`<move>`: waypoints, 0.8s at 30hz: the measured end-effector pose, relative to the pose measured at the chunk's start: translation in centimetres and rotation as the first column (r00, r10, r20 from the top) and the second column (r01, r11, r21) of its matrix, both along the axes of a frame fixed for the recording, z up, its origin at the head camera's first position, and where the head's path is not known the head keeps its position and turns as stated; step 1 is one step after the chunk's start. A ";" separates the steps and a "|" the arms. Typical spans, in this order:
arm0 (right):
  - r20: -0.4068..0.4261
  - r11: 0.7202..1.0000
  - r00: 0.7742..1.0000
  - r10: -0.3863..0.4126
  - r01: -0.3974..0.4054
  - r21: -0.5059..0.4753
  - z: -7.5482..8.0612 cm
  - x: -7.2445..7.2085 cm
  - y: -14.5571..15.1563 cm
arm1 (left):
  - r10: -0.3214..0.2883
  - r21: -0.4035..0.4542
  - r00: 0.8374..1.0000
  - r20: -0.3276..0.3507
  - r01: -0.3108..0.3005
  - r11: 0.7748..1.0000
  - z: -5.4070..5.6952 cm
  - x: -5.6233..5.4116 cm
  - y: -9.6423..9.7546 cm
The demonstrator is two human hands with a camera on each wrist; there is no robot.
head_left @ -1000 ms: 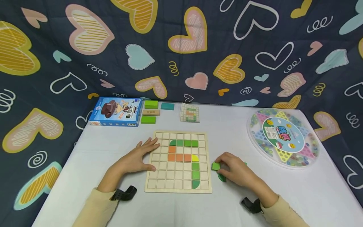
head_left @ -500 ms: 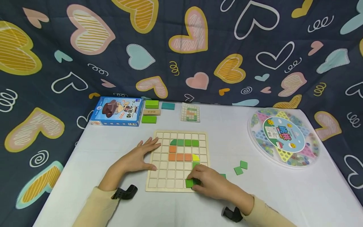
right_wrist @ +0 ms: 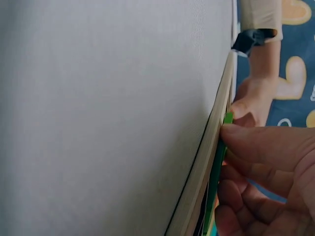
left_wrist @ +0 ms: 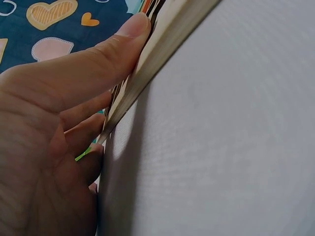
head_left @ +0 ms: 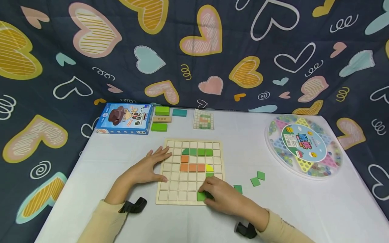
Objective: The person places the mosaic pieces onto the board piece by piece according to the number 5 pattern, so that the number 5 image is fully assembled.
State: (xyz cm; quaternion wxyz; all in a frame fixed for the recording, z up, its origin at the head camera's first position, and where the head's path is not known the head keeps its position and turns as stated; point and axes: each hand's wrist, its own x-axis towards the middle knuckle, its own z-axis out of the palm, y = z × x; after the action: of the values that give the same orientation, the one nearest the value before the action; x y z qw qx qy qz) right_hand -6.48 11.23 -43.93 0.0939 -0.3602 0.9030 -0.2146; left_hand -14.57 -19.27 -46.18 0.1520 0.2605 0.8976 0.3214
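A wooden grid board [head_left: 173, 195] lies on the white table, with green tiles [head_left: 201, 152], orange tiles [head_left: 192, 167] and a yellow tile [head_left: 209, 167] in its cells. Over the board's lower right part, my right hand [head_left: 226, 199] pinches a green square tile [head_left: 201, 196] at the bottom row. The right wrist view shows the thumb against that tile [right_wrist: 228, 118], close over the board's edge. My right hand hides some cells beneath it. With fingers spread, my left hand [head_left: 149, 170] rests on the board's left edge; its thumb [left_wrist: 133, 34] lies over the rim in the left wrist view.
Several loose green tiles [head_left: 255, 182] lie right of the board. Behind it are a pattern card [head_left: 203, 120], a blue game box [head_left: 124, 118] and small green blocks [head_left: 159, 127]. A round clear case [head_left: 304, 146] of marbles stands at the right. A heart-patterned cloth [head_left: 194, 67] hangs behind.
My right hand has carried the green square tile leftward from beside the board to its bottom row, then shifted it slightly left. My left hand has stayed on the board's edge.
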 end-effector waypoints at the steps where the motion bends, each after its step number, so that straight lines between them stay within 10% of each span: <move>1: 0.003 1.000 1.000 -0.005 0.005 -0.002 0.0 0.0 0.0 | -0.001 0.001 1.000 0.000 0.001 1.000 0.0 0.0 0.0; 12: 0.097 0.963 0.986 -0.138 0.156 -0.220 0.5 -0.5 4.8 | -0.001 -0.008 1.000 -0.005 0.001 1.000 -0.1 0.0 0.0; 19: 0.046 0.879 0.893 -0.448 0.449 -0.162 0.5 -0.7 13.1 | -0.005 -0.016 1.000 -0.020 0.005 1.000 -0.2 0.0 0.0; 24: 0.037 0.860 0.862 -0.506 0.507 -0.061 -0.1 -1.2 16.7 | -0.008 -0.019 1.000 -0.020 0.007 1.000 -0.2 0.0 0.0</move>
State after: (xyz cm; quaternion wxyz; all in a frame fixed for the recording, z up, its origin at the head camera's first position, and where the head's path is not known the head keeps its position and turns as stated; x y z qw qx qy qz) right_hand -7.71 27.97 -44.06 0.0306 -0.1114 0.9570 -0.2661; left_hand -14.57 -19.28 -46.33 0.1465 0.2656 0.9011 0.3098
